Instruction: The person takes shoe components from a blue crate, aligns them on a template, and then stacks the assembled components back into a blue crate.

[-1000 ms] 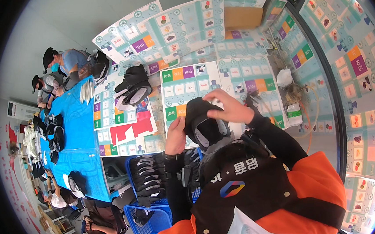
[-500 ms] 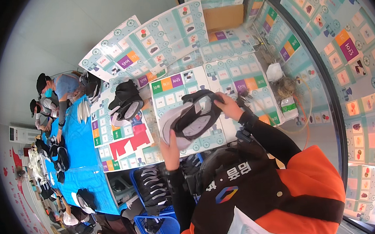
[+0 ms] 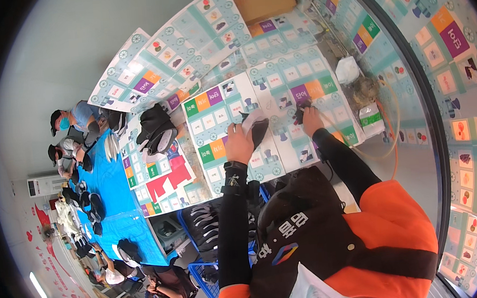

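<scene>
Over the sheet-covered surface: both hands at work, well apart, the forearms reaching in from below.
Left hand: fingers curled and pinching a grey-and-black shoe upper; whether its lower end touches the sheets, I cannot tell.
Right hand: fingers bent onto a small dark tool; how firmly they close around it, I cannot tell.
Shoe upper in hand: near the middle of the surface, on the near side, tilted, to the left of the tool.
Second shoe upper: black with grey, resting to the left on the surface, apart from the hands.
Red cut shapes: lying flat just nearer the wearer than that second upper.
Right end of the surface: a white crumpled bundle, with a green-and-white packet nearer the wearer; a thin yellowish hose loops beside them.
Back edge: tall printed panels leaning, brown cardboard to their right.
Below the near edge: a blue basket and rows of dark pieces.
Left side: a blue-covered surface bearing black shoes and a stack of white strips; a person in a blue top bends at its far end.
</scene>
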The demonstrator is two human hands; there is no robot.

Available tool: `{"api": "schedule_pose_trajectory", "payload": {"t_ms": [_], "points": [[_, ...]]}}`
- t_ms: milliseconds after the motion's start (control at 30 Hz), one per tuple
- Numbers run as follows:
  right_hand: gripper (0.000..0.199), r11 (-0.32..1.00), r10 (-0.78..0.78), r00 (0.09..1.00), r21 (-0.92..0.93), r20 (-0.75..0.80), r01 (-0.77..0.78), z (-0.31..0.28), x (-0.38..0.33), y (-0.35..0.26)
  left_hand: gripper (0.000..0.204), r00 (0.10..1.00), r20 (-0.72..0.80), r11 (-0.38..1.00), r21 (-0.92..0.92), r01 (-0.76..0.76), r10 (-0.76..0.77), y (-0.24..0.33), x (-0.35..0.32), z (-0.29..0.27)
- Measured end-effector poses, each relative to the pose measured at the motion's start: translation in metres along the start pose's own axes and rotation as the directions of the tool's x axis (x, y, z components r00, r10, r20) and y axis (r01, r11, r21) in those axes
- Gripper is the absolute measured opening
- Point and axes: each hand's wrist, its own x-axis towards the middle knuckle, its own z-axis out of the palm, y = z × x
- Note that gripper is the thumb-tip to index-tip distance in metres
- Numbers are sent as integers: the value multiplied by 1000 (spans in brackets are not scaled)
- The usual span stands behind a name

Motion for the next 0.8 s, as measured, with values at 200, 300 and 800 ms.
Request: {"api": "schedule_pose_trajectory", "payload": {"t_ms": [200, 300, 800], "points": [[21, 671, 351, 936, 700, -12, -243, -33, -17, -7, 43, 993, -7, 993, 39, 114, -114, 33, 15, -17], [28, 288, 27, 873, 833, 486, -473, -90, -32, -54, 42, 995, 2, 993, 65, 100, -100, 7, 0, -5], [26, 637, -40, 949, 740, 313, -217, -127, -41, -68, 43, 999, 22, 998, -52, 38, -37, 17, -7, 9]]}}
